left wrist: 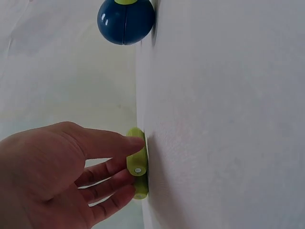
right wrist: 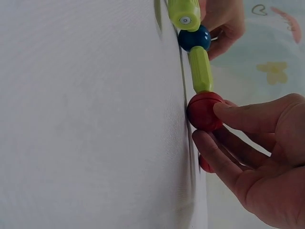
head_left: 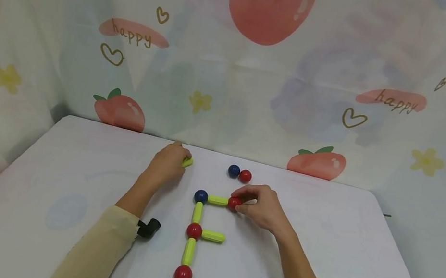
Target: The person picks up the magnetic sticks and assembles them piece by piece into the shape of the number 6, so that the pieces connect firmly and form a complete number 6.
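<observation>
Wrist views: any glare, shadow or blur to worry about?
Left wrist: small white glints on the blue ball, cropped by the top edge; soft shadow on the white tabletop beside the left hand. Right wrist: no strong glare on the red ball that the right hand pinches; printed backdrop looks slightly soft.
</observation>
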A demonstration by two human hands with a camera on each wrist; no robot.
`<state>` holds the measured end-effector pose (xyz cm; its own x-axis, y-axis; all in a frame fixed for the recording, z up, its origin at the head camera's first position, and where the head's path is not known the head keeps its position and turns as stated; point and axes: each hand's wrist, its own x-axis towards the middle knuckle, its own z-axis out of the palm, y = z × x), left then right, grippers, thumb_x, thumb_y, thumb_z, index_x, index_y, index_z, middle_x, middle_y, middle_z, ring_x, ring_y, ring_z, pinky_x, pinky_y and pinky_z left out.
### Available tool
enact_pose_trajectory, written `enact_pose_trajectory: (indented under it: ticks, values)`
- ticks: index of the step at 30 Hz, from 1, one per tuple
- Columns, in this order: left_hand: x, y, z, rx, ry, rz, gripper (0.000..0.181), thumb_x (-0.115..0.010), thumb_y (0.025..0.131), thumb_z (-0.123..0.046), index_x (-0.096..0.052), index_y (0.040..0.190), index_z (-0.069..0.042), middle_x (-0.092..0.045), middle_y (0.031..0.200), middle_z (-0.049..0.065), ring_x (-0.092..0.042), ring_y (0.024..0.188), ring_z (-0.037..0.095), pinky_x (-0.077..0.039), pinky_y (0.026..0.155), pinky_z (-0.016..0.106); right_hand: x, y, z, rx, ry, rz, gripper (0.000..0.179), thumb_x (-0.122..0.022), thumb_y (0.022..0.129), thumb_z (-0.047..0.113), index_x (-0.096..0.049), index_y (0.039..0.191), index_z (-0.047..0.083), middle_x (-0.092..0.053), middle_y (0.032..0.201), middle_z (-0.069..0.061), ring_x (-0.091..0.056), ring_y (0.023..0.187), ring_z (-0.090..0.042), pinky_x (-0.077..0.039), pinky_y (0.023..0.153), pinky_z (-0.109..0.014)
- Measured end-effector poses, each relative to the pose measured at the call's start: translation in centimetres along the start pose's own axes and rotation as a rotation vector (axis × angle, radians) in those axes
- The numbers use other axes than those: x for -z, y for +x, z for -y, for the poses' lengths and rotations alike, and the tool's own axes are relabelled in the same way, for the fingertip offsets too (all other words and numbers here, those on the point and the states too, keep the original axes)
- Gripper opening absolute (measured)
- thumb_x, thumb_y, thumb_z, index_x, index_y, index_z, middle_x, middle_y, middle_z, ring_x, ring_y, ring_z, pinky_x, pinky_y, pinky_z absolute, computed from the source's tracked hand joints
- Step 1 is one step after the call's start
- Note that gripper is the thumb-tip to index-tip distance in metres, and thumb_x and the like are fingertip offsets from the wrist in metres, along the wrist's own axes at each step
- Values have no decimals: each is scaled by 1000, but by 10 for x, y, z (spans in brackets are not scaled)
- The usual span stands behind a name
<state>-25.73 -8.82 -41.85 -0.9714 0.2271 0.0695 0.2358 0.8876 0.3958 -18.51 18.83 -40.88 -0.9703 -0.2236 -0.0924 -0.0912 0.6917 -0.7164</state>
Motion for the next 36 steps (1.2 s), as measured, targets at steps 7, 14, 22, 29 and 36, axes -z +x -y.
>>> enact_pose_trajectory:
  ticks: [7, 14, 22, 29, 36]
  values:
    - [0, 1, 0, -7, -28, -9, 31, -73, 89, 2, -75, 119, -5, -67, 109, 12, -64, 101, 28, -57, 91, 42, 0, 0, 0, -2, 2, 3, 24, -76, 89, 3, -80, 111, 14, -77, 104, -1, -68, 101, -20, -59, 85, -36]
    - [-1, 1, 1, 10, -51, -6, 30, -72, 88, 3, -74, 116, -5, -71, 106, 12, -66, 96, 26, -58, 88, 41, 0, 0, 1, 1, -3, 2, 24, -77, 89, 3, -80, 111, 14, -77, 104, -1, -68, 102, -20, -59, 85, -37]
    - [3, -4, -6, 64, -85, 49, 27, -72, 93, -6, -76, 119, -13, -72, 108, 9, -66, 98, 25, -58, 91, 40, 0, 0, 1, -15, -13, 2, 24, -77, 89, 4, -80, 110, 16, -77, 105, 0, -67, 102, -20, -58, 83, -34]
    - [16, -15, -13, 29, -126, 93, 26, -73, 90, -4, -77, 113, -16, -71, 103, 8, -63, 94, 24, -59, 87, 37, 0, 0, 0, -16, -9, -1, 24, -77, 88, 3, -80, 109, 15, -77, 104, -1, -67, 101, -20, -58, 83, -36]
    - [31, -32, -33, -62, -90, 166, 24, -74, 89, -4, -76, 110, -16, -69, 97, 4, -60, 89, 21, -57, 82, 35, 0, 0, 0, -16, 0, 4, 24, -77, 88, 3, -80, 110, 14, -77, 104, -1, -68, 101, -20, -59, 83, -36]
